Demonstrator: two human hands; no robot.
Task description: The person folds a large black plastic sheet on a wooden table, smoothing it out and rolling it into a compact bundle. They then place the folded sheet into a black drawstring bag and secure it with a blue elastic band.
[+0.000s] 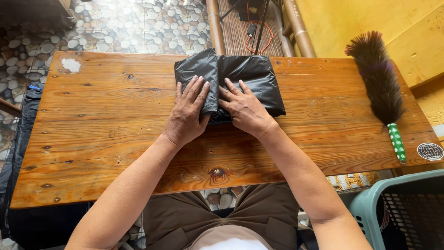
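Both my hands lie flat on a folded black plastic bag [245,78], which sits at abt 12 o'clock on the wooden table [115,139], toward the far edge & near the middle across.

My left hand [187,113] is spread wide, palm down, fingers fanned, pressing the bag's left flap. It grips nothing, just pushes flat. My right hand [245,109] is also splayed wide, palm down, w/ fingertips on the larger right part of the bag; nothing pinched in it either. The 2 hands sit just beside each other, thumbs close over the raised fold that runs btwn them.

At abt 2–3 o'clock from my hands, well apart, a feather duster [379,78] lies on the table: dark brown plume pointing away from me, green handle w/ white dots [397,142] pointing back toward the near right corner. A round sticker [430,151] sits on that corner, just beside the handle end.

At 4–5 o'clock, below the table edge, there's a pale teal plastic basket [370,203] w/ a perforated wall. At 9 o'clock, off the table's left end, some dark sheeting [21,139] hangs. Pebble-pattern floor [129,23] shows past the far edge, 11 o'clock.
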